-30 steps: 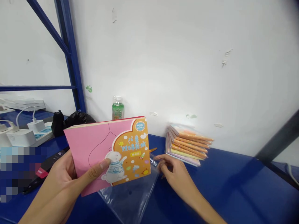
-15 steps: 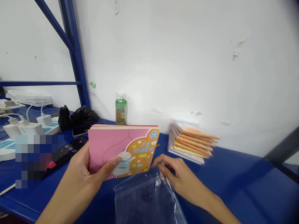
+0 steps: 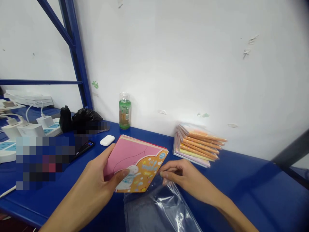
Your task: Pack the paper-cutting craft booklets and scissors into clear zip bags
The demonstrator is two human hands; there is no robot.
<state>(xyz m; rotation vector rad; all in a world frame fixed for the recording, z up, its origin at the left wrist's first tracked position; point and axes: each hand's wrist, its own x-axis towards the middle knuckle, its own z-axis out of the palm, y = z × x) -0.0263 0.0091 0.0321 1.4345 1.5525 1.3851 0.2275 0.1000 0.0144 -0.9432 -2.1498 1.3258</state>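
Blue shelf (image 3: pixel 241 180): one booklet (image 3: pixel 135 161) in left hand (image 3: pixel 96 180), one bag (image 3: pixel 159 209) in right hand (image 3: pixel 183 177)

Bare left grip (image 3: pixel 101 175), bare right grip (image 3: pixel 185 178), short plain nails, slender wrists, forearms uncovered

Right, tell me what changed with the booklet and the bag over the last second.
The left hand tipped the pink-and-orange booklet from upright, facing the camera, down to almost flat, its lower edge now at the mouth of the clear plastic bag. The right hand kept its pinch on the bag's edge. Lowering the booklet uncovered a white earbud case. The stack of bagged booklets and the green bottle stayed put.
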